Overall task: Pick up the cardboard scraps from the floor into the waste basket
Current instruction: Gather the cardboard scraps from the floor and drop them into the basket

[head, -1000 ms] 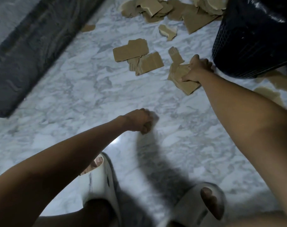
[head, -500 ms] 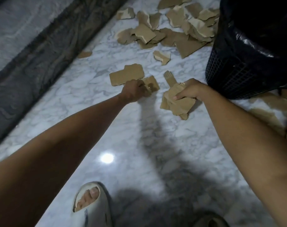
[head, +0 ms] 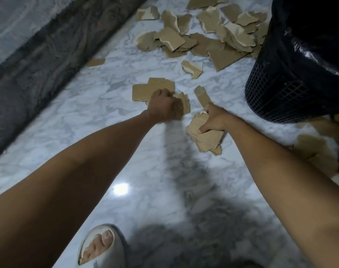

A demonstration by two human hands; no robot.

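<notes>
Right now the right hand (head: 215,118) clamps a stack of scraps (head: 205,136) just above the marble floor (head: 106,132), near the waste basket (head: 292,84). Left hand (head: 164,107) curls over two overlapping flat pieces (head: 151,89); whether it actually pinches them is probably hidden by the knuckles. Best move: slide a fingertip under an edge, add to the stack, then dump everything together. Count: one basket, one slipper (head: 101,248), roughly twenty-plus loose scraps in the far pile (head: 203,35).

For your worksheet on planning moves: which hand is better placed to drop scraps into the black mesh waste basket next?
Right hand: grips a cardboard bundle beside the black mesh waste basket; left hand is farther away.
</notes>
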